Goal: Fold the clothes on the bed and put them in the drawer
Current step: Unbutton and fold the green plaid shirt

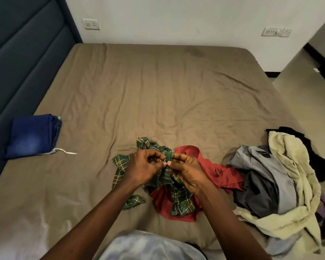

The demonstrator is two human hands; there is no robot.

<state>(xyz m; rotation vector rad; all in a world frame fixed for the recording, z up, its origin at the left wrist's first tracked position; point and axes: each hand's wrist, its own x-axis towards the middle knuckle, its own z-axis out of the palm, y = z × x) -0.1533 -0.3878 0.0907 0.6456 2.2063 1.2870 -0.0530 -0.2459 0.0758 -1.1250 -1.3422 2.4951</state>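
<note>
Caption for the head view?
Left hand and right hand pinch a green plaid garment over a red garment on the bed; folded jeans left, unfolded pile right.

Pretty dim indoor light, soft and even; the wall (176,19) is the brightest bit up top; there's a blown-out pale patch on the bed sheet (36,222) bottom left; shadows under the clothes pile (270,184) are faint and fuzzy; everything looks soft and a bit smeary; the wide-angle lens bows the headboard (17,72) and bed edges towards the corners.
</note>
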